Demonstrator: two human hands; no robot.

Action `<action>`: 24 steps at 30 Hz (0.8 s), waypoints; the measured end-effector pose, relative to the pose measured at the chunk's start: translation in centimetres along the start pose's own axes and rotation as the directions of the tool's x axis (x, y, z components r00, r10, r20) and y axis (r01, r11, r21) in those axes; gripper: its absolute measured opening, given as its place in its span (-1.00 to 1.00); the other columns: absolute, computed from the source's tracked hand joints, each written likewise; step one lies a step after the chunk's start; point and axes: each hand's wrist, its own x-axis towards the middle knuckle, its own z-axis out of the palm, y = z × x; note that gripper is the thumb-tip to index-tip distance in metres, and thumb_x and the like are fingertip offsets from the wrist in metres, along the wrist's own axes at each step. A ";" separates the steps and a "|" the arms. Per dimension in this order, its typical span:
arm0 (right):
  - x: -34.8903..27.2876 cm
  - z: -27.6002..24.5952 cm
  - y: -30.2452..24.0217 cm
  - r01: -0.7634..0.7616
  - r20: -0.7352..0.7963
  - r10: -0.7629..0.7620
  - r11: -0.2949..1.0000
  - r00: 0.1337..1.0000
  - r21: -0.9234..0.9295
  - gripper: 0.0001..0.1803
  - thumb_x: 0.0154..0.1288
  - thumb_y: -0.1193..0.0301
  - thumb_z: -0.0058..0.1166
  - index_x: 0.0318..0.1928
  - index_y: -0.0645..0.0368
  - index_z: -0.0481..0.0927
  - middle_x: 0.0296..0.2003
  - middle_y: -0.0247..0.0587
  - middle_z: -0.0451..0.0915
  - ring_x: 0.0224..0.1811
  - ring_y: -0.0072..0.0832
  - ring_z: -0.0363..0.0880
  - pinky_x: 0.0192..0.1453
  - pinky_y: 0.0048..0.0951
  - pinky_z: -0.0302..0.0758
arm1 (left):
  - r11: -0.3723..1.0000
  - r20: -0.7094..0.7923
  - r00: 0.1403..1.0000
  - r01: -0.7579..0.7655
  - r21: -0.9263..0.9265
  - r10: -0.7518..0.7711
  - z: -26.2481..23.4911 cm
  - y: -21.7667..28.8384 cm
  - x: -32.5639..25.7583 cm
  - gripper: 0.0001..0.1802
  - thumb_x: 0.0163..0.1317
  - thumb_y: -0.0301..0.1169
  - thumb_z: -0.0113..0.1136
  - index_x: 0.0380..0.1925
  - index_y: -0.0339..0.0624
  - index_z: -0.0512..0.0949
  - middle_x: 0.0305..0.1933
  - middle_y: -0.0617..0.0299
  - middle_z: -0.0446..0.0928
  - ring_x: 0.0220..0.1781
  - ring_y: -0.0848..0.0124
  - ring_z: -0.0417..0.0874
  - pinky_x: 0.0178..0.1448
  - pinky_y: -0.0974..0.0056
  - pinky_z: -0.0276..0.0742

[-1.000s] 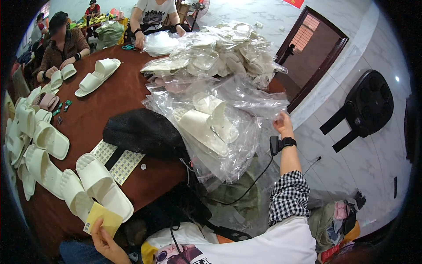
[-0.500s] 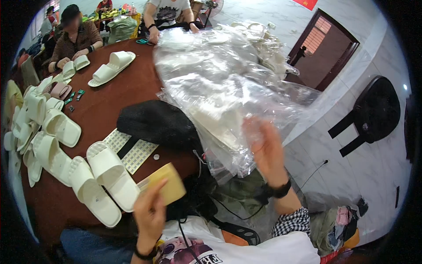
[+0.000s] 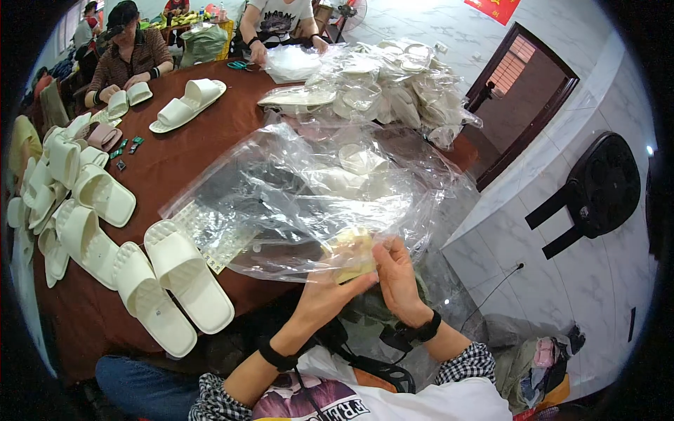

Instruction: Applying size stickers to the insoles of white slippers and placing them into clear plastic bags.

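A large clear plastic bag (image 3: 281, 210) spreads over the table in front of me. My left hand (image 3: 326, 298) is closed on a flat yellow piece (image 3: 354, 249), which lies against the bag's near edge and shows partly through the film. Thumb and fingers of my right hand (image 3: 400, 277) pinch that same edge, just right of the yellow piece. Something cream-white, like a slipper (image 3: 361, 160), shows through the bag; whether it is inside or beneath I cannot tell. A pair of white slippers (image 3: 188, 270) lies left of my hands. The bag partly covers a sticker sheet (image 3: 188, 223).
More white slippers (image 3: 102, 195) are heaped along the table's left side. Bagged slippers (image 3: 400, 84) pile up at the far right. A single slipper (image 3: 188, 105), scissors (image 3: 239, 65) and small green packets (image 3: 133, 144) lie farther back. Two people work across the brown table (image 3: 232, 140).
My left hand has carried the yellow piece rightward to the bag. The right hand has come down and in beside it. The bag has shifted toward me, uncovering the far pile.
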 end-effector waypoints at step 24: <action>13.8 -10.3 -10.8 0.207 -0.046 -0.319 0.712 0.947 -0.671 -0.94 0.47 0.46 0.08 -0.12 0.10 0.59 -0.36 -0.59 0.48 -0.42 -0.82 0.31 -0.34 -0.71 0.24 | 0.883 0.158 0.927 0.374 -0.284 -0.342 -3.5 -2.4 0.4 -0.44 0.56 -0.09 -0.05 -0.41 -0.28 0.73 -0.41 0.30 0.67 -0.32 0.50 0.62 -0.17 0.39 0.50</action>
